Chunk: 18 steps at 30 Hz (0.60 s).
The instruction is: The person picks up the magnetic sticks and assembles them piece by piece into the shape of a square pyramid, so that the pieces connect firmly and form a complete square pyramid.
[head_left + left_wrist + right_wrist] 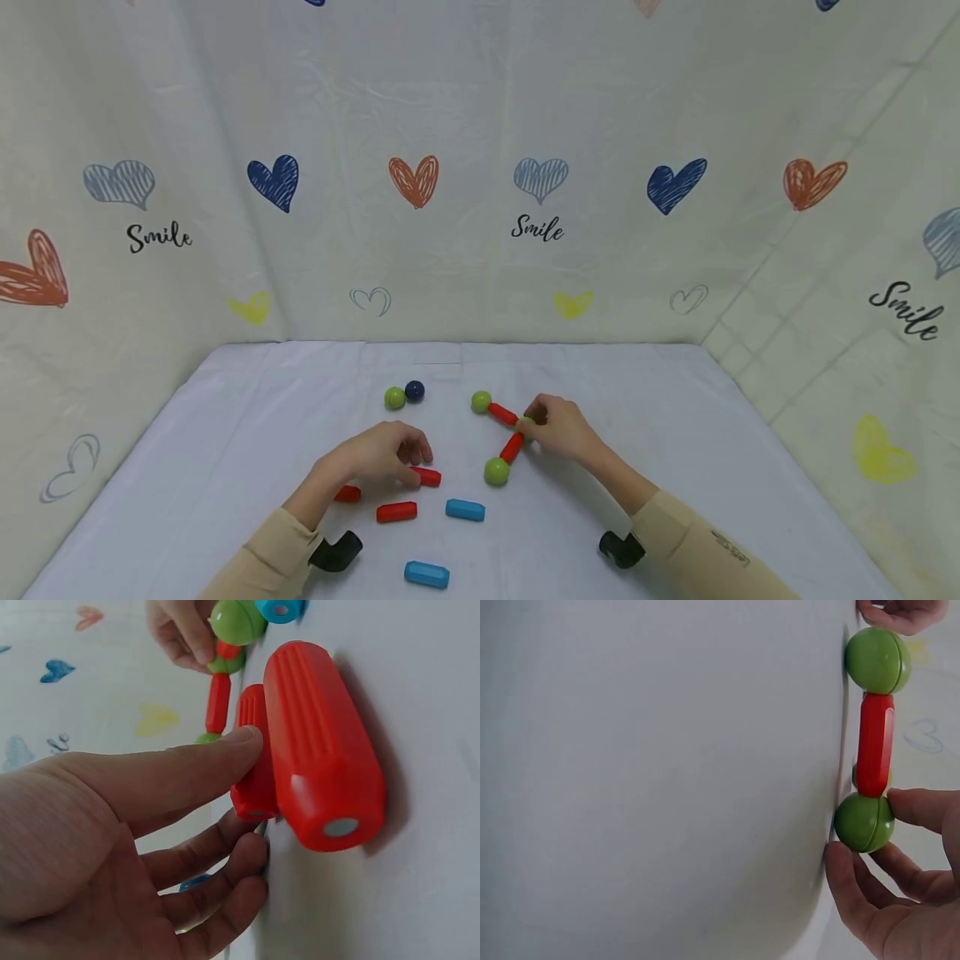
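My left hand (377, 454) is low over the table, thumb and fingers around a red magnetic rod (429, 477); in the left wrist view the thumb lies along it, its far side hidden. With fingertips and thumb my right hand (564, 431) pinches a green ball (865, 823). That ball is the corner of a V: one red rod (502, 413) leads to a far green ball (482, 402), another red rod (512, 448) to a near green ball (497, 472). Beside the left hand lie a loose red rod (397, 512) and a partly hidden red rod (348, 494).
Two blue rods (465, 510) (427, 574) lie toward the front of the white-covered table (637, 383). Farther back, a loose green ball (394, 398) stands next to a dark blue ball (415, 391). A heart-printed curtain (465, 100) hangs behind and at both sides.
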### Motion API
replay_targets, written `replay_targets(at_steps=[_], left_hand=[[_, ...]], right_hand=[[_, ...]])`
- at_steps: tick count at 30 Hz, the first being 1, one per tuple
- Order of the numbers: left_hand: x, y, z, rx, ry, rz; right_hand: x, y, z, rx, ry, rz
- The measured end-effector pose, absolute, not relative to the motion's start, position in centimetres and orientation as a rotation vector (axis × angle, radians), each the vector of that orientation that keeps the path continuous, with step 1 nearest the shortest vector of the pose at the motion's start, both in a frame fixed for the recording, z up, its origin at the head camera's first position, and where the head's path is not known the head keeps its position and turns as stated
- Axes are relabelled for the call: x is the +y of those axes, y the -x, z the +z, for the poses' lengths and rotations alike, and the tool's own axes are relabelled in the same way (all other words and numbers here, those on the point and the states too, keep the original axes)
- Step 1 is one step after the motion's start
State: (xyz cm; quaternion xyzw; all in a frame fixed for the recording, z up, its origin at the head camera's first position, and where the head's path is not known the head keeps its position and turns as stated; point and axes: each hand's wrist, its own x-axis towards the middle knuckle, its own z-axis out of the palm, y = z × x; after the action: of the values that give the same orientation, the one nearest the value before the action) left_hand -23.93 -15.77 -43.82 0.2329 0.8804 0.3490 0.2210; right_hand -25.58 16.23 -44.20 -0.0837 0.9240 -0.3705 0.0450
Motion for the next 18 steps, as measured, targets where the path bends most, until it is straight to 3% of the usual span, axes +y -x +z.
replay_targets(at_steps=[18], left_hand=[[-15.4,23.9,-43.9,2.469,-0.733,0.922]], right_hand=[[16.3,25.7,-44.3,2.861,0.224,-1.124]])
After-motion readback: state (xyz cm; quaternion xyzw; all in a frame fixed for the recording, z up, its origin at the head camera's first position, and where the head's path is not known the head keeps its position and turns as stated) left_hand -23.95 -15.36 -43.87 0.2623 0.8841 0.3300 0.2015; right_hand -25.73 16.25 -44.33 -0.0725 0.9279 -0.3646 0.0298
